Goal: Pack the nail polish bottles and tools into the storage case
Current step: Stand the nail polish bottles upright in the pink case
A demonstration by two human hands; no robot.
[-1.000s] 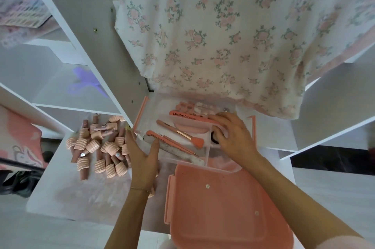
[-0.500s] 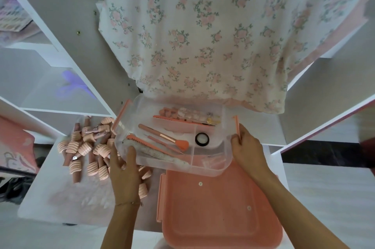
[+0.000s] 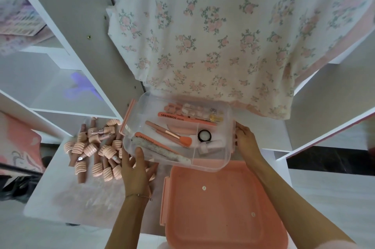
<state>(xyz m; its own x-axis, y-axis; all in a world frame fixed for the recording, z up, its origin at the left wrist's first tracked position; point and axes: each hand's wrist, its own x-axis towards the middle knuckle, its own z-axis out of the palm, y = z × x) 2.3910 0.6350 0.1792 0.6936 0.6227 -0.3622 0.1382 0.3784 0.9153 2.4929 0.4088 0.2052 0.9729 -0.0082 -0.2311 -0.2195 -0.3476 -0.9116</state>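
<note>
A clear plastic tray (image 3: pixel 227 147) with dividers is held up above the table. It carries orange nail files (image 3: pixel 172 116), a brush (image 3: pixel 172 134), a grey glitter file (image 3: pixel 162 150), a small black round jar (image 3: pixel 204 135) and small bottles (image 3: pixel 211 146). My left hand (image 3: pixel 136 169) grips the tray's near left edge, thumb on its rim. My right hand (image 3: pixel 245 141) grips its right end. The pink storage case part (image 3: pixel 219 208) lies just below the tray. A heap of several peach-capped nail polish bottles (image 3: pixel 95 147) lies on the table to the left.
A floral cloth (image 3: pixel 223 35) hangs over the far side, touching the tray's back edge. White shelf panels (image 3: pixel 67 25) rise at left and right. The white table (image 3: pixel 60 194) has a pinkish film near its front edge.
My right hand left the tray's inside and took its right end. Both hands lifted the tray and hold it over the case's far edge.
</note>
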